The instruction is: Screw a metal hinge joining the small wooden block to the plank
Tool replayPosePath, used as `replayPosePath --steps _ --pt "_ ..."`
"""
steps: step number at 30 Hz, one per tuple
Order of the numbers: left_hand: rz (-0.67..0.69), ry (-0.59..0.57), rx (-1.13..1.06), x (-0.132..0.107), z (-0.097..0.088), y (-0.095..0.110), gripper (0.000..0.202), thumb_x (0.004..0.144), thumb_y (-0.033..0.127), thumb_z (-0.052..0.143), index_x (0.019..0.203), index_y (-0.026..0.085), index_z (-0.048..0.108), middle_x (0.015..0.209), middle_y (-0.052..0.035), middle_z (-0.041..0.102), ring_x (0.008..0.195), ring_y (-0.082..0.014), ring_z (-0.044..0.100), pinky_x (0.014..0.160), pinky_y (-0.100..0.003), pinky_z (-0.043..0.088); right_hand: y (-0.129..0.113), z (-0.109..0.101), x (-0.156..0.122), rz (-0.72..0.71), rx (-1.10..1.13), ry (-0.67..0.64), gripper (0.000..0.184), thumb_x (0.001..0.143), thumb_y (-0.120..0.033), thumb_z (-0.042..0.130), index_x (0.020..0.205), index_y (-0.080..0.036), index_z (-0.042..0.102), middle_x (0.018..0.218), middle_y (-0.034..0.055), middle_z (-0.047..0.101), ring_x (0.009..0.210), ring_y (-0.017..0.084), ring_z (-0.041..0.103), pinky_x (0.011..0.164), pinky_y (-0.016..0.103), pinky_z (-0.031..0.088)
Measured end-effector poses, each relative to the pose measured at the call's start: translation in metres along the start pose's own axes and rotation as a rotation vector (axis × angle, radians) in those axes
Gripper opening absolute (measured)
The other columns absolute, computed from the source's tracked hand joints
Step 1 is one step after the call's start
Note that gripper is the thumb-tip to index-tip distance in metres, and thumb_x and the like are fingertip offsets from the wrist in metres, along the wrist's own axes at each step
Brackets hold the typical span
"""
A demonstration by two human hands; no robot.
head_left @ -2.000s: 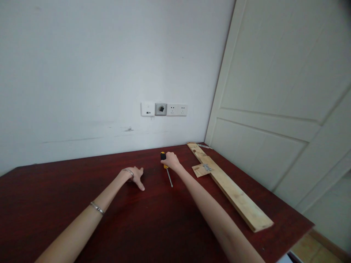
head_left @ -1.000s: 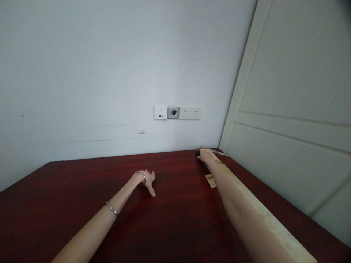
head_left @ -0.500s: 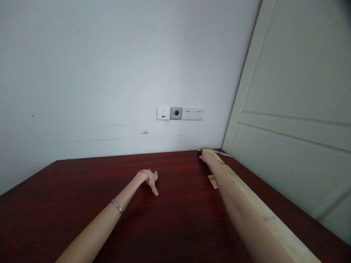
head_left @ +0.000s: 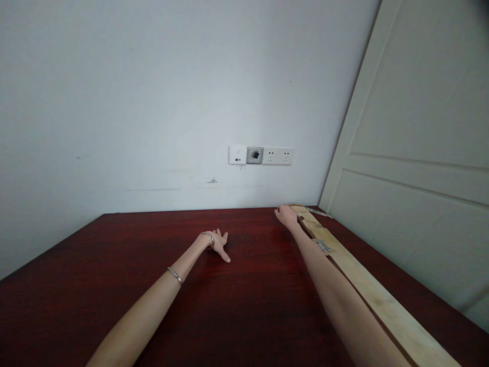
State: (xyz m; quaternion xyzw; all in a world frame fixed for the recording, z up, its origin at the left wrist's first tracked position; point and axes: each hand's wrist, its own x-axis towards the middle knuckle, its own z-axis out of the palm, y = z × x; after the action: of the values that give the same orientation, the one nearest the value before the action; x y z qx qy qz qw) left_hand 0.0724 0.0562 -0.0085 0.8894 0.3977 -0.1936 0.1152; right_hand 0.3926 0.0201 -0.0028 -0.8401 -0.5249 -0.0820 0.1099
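My left hand (head_left: 220, 244) lies on the dark red tabletop (head_left: 237, 311) with its fingers spread and nothing in it. Near the wall, my right hand (head_left: 287, 216) is curled closed, just left of the far end of a long pale wooden board (head_left: 376, 293). Its fingers point away from me, so whatever they hold is hidden. The board runs along the right side of the table, partly behind my right forearm. Small grey metal pieces (head_left: 323, 245) show on a part at its left edge. A thin, pale marked strip (head_left: 320, 212) lies right of its far end.
Behind the table rises a white wall (head_left: 183, 102) with a row of sockets (head_left: 278, 156) and a grey switch plate (head_left: 254, 155). A pale panelled door or cabinet front (head_left: 420, 148) stands along the right side.
My right hand has shifted left from the board's end, and the black and yellow object at its fingers is out of sight. The metal pieces have come into view. My left hand stays spread.
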Motion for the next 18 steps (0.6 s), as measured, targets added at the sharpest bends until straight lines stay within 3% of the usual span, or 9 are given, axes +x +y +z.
replayPosePath --steps 2,5,9,15,18 --pt "-0.020 -0.089 -0.029 -0.009 0.001 0.001 0.148 0.040 0.082 0.066 0.150 0.009 0.000 0.149 -0.0250 -0.011 0.140 -0.0423 -0.002 0.111 -0.054 0.019 -0.014 0.004 -0.005 -0.045 0.027 -0.018 0.032 0.091 -0.034 0.055 0.119 -0.017 0.055 0.121 0.0087 0.058 0.101 0.020 0.060 0.085 0.041 0.052" --pt "0.007 -0.084 -0.077 -0.021 0.007 0.000 0.140 0.050 0.086 0.057 0.150 0.012 -0.008 0.148 -0.0201 -0.021 0.140 -0.0377 -0.014 0.112 -0.056 0.010 -0.035 0.010 -0.017 -0.124 0.076 -0.040 0.032 0.091 -0.034 0.055 0.119 -0.018 0.056 0.120 0.0085 0.058 0.101 0.020 0.060 0.085 0.041 0.052" --pt "0.018 -0.027 -0.105 -0.030 0.016 -0.002 0.127 0.058 0.088 0.048 0.150 0.019 -0.006 0.150 -0.0156 -0.022 0.141 -0.0358 -0.016 0.108 -0.065 0.000 -0.065 0.020 -0.036 -0.244 0.142 -0.049 0.031 0.091 -0.034 0.054 0.119 -0.018 0.056 0.121 0.0085 0.058 0.101 0.020 0.060 0.085 0.041 0.052" --pt "0.006 0.031 -0.206 -0.042 0.020 0.003 0.100 0.075 0.085 0.016 0.152 0.021 0.004 0.154 -0.0100 -0.014 0.143 -0.0285 -0.015 0.111 -0.059 -0.003 -0.103 0.038 -0.061 -0.327 0.188 -0.041 0.033 0.091 -0.034 0.055 0.120 -0.018 0.055 0.121 0.0086 0.058 0.102 0.020 0.060 0.085 0.042 0.052" --pt "-0.003 0.052 -0.217 -0.045 0.021 0.006 0.095 0.078 0.081 0.012 0.152 0.022 0.006 0.155 -0.0091 -0.013 0.143 -0.0271 -0.014 0.111 -0.058 -0.004 -0.111 0.045 -0.068 -0.313 0.190 -0.019 0.033 0.091 -0.034 0.055 0.120 -0.018 0.055 0.122 0.0087 0.058 0.102 0.020 0.060 0.086 0.042 0.052"
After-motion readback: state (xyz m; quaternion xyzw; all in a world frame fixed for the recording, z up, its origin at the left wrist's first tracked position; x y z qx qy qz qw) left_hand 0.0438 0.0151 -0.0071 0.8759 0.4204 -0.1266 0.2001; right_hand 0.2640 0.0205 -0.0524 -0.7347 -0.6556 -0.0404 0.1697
